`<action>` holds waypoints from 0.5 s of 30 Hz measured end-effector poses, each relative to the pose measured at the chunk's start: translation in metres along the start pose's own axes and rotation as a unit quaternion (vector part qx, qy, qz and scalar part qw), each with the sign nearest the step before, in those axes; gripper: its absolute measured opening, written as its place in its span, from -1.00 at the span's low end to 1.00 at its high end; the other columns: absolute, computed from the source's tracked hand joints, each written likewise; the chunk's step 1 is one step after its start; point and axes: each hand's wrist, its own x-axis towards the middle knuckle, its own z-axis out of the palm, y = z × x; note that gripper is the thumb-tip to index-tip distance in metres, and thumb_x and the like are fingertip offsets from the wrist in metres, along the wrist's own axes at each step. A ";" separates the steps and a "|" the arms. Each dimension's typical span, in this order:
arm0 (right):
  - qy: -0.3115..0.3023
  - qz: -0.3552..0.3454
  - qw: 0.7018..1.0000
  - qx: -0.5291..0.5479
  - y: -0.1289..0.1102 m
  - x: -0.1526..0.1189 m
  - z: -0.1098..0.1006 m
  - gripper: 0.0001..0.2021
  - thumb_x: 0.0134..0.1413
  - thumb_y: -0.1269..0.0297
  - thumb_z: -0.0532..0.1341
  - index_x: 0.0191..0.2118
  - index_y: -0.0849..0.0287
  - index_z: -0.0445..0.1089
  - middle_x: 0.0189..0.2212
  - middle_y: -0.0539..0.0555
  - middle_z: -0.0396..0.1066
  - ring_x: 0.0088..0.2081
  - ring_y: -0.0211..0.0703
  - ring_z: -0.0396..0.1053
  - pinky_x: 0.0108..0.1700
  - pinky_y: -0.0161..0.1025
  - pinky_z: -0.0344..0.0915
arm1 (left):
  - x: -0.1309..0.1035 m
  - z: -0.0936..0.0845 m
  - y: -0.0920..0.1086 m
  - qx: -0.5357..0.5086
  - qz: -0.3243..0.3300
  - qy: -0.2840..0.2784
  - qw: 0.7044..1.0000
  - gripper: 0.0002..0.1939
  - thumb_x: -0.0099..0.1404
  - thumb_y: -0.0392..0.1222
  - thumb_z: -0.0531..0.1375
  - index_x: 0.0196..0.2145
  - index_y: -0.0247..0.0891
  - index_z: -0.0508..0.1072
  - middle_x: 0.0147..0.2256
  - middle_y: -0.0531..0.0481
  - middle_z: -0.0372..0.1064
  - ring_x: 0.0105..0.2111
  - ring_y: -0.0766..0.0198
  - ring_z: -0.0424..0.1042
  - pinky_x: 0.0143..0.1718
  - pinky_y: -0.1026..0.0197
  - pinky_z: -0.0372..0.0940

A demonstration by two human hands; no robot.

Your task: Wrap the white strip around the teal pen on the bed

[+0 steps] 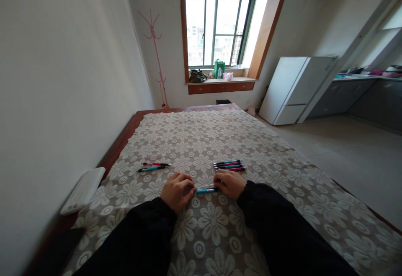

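A blue pen (pixel 206 191) with dark ends lies crosswise between my two hands, at the level of the tablecloth. My left hand (pixel 178 191) is closed, with thumb and fingertips at the pen's left end. At its right end are the bent fingers of my right hand (pixel 230 183), also closed. The fingertips partly hide both ends. Beyond my left hand lie a red pen (pixel 156 164) and a second blue pen (pixel 153 168), side by side. Several red and blue pens (pixel 228 165) form a row just beyond my right hand.
A flower-patterned tablecloth (pixel 201 142) covers the long wooden table. On the left edge, against the wall, sits a white box-like object (pixel 83 190), with a dark flat object (pixel 58 246) nearer me. A pink coat stand (pixel 156 50) and white fridge (pixel 290 89) stand beyond the table.
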 end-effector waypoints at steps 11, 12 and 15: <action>0.034 0.028 0.999 0.023 0.001 0.003 0.007 -0.92 0.18 0.44 0.24 -0.30 0.15 0.48 -0.30 0.04 0.47 -0.26 -0.13 0.43 -0.25 -0.26 0.20 | -0.001 0.000 -0.002 -0.004 -0.019 0.047 0.999 -0.83 0.36 -0.26 0.12 -0.18 -0.12 0.49 -0.14 0.00 0.51 -0.04 0.11 0.39 0.03 -0.02 0.30; 0.034 0.033 0.999 0.025 0.002 0.003 0.006 -0.91 0.17 0.45 0.23 -0.30 0.15 0.48 -0.30 0.05 0.47 -0.26 -0.13 0.43 -0.24 -0.26 0.20 | -0.001 -0.001 -0.002 -0.003 -0.030 0.053 0.998 -0.80 0.33 -0.30 0.12 -0.14 -0.12 0.48 -0.11 -0.01 0.50 -0.02 0.10 0.38 0.05 -0.03 0.29; 0.034 0.042 0.998 0.031 0.005 0.003 0.003 -0.90 0.17 0.47 0.22 -0.29 0.16 0.47 -0.29 0.06 0.46 -0.24 -0.12 0.42 -0.21 -0.26 0.22 | -0.001 -0.001 -0.001 0.004 -0.053 0.040 0.998 -0.68 0.22 -0.37 0.16 -0.09 -0.12 0.46 -0.06 -0.03 0.48 0.02 0.05 0.36 0.07 -0.07 0.27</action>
